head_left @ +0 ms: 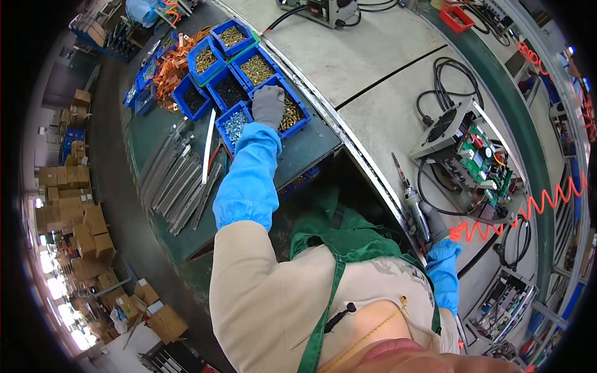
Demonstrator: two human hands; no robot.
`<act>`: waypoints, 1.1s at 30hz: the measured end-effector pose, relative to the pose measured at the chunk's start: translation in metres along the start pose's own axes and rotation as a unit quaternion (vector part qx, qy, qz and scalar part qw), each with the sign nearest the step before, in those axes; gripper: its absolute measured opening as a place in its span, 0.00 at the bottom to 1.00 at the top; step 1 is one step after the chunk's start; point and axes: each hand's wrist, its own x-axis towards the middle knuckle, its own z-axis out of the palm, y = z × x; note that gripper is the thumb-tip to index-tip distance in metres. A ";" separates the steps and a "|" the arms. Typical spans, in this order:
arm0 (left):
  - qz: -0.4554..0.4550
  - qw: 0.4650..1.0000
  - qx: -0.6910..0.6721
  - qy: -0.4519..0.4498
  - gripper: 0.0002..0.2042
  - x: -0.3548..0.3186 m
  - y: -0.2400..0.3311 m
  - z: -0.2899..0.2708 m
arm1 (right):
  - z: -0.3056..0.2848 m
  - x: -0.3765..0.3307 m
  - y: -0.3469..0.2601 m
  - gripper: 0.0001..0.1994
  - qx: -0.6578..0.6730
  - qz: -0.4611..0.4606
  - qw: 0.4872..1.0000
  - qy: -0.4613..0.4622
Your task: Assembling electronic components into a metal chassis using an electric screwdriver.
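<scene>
My left hand (268,107), in a grey glove and blue sleeve cover, reaches in among the blue parts bins. It lies over the edge of a bin of brass-coloured screws (290,116), its fingers curled down. What its fingertips hold, if anything, is hidden. Beside it stand a bin of silver screws (235,126) and one of black screws (229,91). My right hand (437,225), gloved too, is closed around a pneumatic screwdriver (415,208), its bit pointing away from me. The red coiled hose (516,214) runs off to the right from near that hand.
An opened power unit (476,155) with a fan and green circuit board stands on the grey worktop (373,118), a black cable (444,81) coiled behind it. Metal strips (177,174) and copper pieces (171,78) lie on the green side table (146,130). Cardboard boxes (87,236) stand at left.
</scene>
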 end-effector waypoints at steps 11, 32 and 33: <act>-0.033 0.983 0.119 -0.134 0.14 0.022 0.017 -0.028 | 0.022 -0.050 0.044 0.39 0.166 -0.124 0.946 -0.251; -0.248 0.468 -0.757 -0.384 0.12 -0.078 0.240 -0.030 | 0.082 -0.104 0.010 0.53 -0.111 -0.224 0.963 -0.101; -0.247 0.467 -0.756 -0.387 0.12 -0.078 0.242 -0.028 | 0.083 -0.109 0.009 0.53 -0.085 -0.215 0.968 -0.097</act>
